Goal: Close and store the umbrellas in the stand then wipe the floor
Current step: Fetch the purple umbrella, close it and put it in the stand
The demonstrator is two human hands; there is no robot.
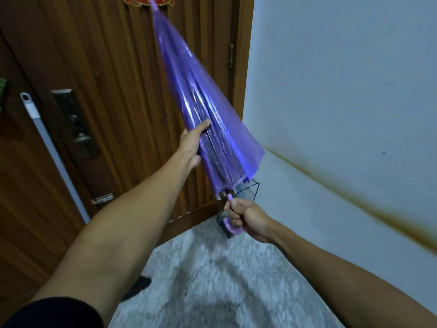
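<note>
before the wooden door (113, 67), the left hand (191, 143) wraps the folded purple umbrella (203, 110); the right hand (248, 221) grips its curved handle (233, 229).

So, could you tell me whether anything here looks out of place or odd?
Yes: a long brown streak runs slantwise along the pale wall on the right, like a stain or rust mark. The purple umbrella, gripped by the left hand and right hand, looks folded and sound.
</note>
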